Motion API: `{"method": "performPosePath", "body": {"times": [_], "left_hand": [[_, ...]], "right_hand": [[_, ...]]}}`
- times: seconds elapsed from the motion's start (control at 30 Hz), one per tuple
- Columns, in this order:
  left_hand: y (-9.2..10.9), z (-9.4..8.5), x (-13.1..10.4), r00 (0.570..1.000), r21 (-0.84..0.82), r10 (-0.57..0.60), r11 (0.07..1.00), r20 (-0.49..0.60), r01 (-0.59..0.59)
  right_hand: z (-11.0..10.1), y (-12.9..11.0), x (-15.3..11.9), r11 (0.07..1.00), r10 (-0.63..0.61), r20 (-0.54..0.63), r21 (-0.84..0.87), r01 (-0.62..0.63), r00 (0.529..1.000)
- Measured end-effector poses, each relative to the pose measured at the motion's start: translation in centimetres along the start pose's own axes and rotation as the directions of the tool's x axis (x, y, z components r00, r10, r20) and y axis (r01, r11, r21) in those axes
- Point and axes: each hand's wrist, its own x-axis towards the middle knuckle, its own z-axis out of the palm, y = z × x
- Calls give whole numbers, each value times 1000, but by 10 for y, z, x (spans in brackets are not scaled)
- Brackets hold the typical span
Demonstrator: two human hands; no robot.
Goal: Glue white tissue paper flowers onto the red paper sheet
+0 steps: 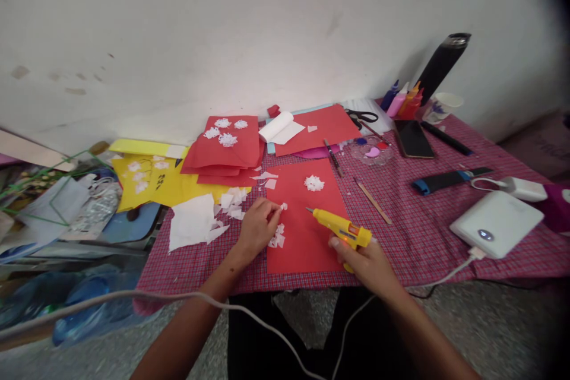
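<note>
My right hand (367, 264) is wrapped round the handle of a yellow hot glue gun (341, 225), whose nozzle points left above a red sheet of paper (307, 252). Between the fingertips of my left hand (258, 225) is a small crumpled piece of white paper (284, 206), over the sheet's left edge. A white paper flower (314, 183) lies on the upper part of that sheet. Small white paper pieces (278, 237) rest by its left edge, just below my left fingers. More cut white squares (234, 202) are scattered to the left of that hand.
Red sheets with white flowers (236, 154) are stacked behind. Scissors (367, 116), paint bottles (403, 101), a phone (413, 138), a wooden stick (374, 203), a box cutter (440, 181) and a white power bank (496, 222) occupy the right. A white cable (249, 309) crosses low in front.
</note>
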Motion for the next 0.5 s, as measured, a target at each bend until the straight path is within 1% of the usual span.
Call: {"method": "performPosePath", "body": {"times": [0.2,0.37,0.5], "left_hand": [[-3,2,-4,994,110,102,988,29,-104],[-6,5,-5,987,147,119,980,105,-134],[-8,3,-7,974,150,159,972,160,-183]], "right_hand": [[0,-1,-1,1000,7,2,-10,-7,1000],[1,-4,-1,1000,21,-10,13,-21,1000],[1,-2,-1,1000,14,-11,0,-14,1000]]}}
